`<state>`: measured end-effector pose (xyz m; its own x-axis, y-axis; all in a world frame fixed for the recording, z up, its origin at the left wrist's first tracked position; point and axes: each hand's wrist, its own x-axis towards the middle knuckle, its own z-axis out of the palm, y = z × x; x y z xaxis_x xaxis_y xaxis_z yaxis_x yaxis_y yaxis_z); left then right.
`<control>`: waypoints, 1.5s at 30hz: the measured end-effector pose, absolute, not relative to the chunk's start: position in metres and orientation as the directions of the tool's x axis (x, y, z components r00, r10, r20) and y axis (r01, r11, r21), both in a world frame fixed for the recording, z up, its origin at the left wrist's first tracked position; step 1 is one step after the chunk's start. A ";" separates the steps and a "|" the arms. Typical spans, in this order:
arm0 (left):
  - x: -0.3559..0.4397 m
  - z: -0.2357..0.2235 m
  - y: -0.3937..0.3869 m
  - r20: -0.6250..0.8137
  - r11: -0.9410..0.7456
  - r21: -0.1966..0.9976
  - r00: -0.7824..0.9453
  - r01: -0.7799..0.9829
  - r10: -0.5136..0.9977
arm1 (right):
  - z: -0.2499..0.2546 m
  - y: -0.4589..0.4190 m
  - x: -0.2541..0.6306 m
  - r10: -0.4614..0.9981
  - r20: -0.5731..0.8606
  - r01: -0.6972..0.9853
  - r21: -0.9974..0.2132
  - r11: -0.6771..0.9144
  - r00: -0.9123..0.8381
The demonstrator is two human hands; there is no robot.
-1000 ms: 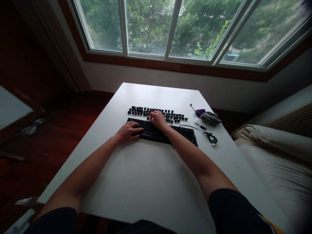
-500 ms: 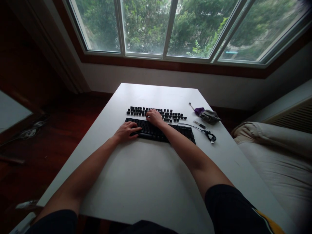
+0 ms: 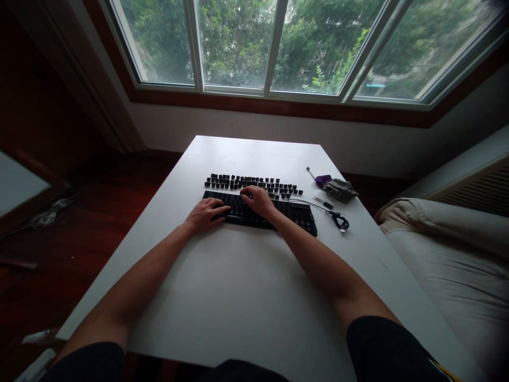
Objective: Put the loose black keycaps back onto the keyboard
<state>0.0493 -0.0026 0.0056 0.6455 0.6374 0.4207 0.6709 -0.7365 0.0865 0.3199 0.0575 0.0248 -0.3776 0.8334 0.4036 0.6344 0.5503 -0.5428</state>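
Note:
A black keyboard [image 3: 234,218] lies on the white table, its keys partly hidden by both hands. My left hand [image 3: 204,214] rests on its left end, fingers apart, with the thumb at the front edge. Over the upper middle of the keyboard, my right hand [image 3: 258,200] is closed in a pinch; whatever is between its fingertips is too small to make out. Just beyond the keyboard, several loose black keycaps [image 3: 230,184] are laid out in rows. My right hand is close to the nearest row.
On the white table [image 3: 238,297], a coiled black cable [image 3: 339,220] lies right of the keyboard. Beside it are a small wire-ended tool [image 3: 324,202], a grey cloth [image 3: 340,190], a purple item [image 3: 323,181] and a thin brush [image 3: 310,172]. A pale sofa [image 3: 441,254] stands to the right.
My right hand has drawn back from the keycap rows towards me and slightly right, over the keyboard. My left hand stays on the keyboard's left end.

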 end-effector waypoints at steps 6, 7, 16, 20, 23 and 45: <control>0.051 0.005 -0.003 0.424 -0.727 0.105 0.631 0.679 0.650 | 0.015 0.033 0.322 0.822 0.355 0.537 -0.629 0.562 -0.446; 0.052 0.005 -0.003 0.424 -0.727 0.103 0.631 0.678 0.649 | 0.013 0.031 0.321 0.818 0.358 0.525 -0.635 0.567 -0.449; 0.060 0.006 -0.008 0.427 -0.749 0.061 0.661 0.659 0.617 | 0.008 0.028 0.307 0.832 0.349 0.566 -0.614 0.550 -0.430; 0.062 0.004 -0.008 0.433 -0.748 0.059 0.659 0.661 0.615 | 0.007 0.026 0.304 0.836 0.356 0.597 -0.587 0.548 -0.418; 0.062 0.004 -0.008 0.437 -0.747 0.075 0.652 0.660 0.620 | 0.007 0.026 0.303 0.837 0.344 0.611 -0.574 0.545 -0.425; 0.064 0.004 -0.008 0.437 -0.741 0.076 0.646 0.667 0.627 | 0.004 0.017 0.301 0.814 0.387 0.621 -0.527 0.581 -0.433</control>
